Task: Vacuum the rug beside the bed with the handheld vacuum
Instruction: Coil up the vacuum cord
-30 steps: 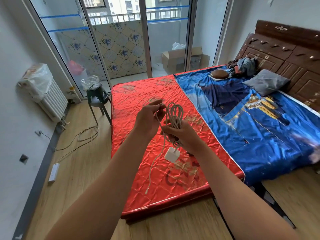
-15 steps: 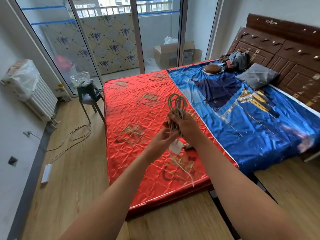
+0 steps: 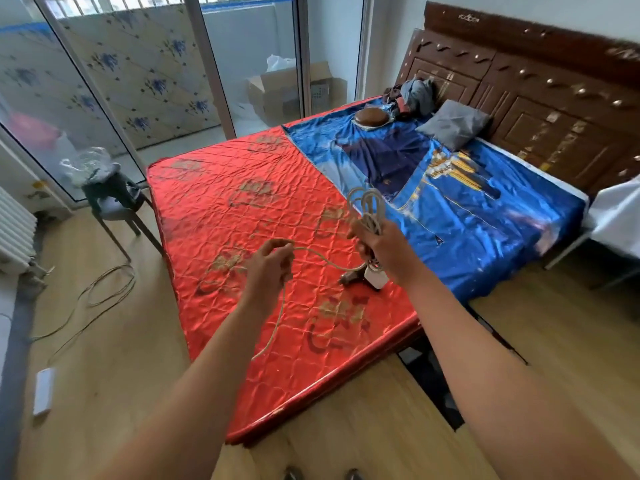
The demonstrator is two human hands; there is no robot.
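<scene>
Over the bed (image 3: 242, 202), the right hand (image 3: 384, 247) grips the coiled charging cable (image 3: 369, 206), with its white adapter (image 3: 377, 278) dangling below. The left hand (image 3: 270, 268) pinches the loose strand, likely managing the coil. No handheld vacuum is in view.

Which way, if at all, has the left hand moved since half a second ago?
Yes. The left hand has swung left across the red mattress, away from the cable bundle in the right hand.
</scene>
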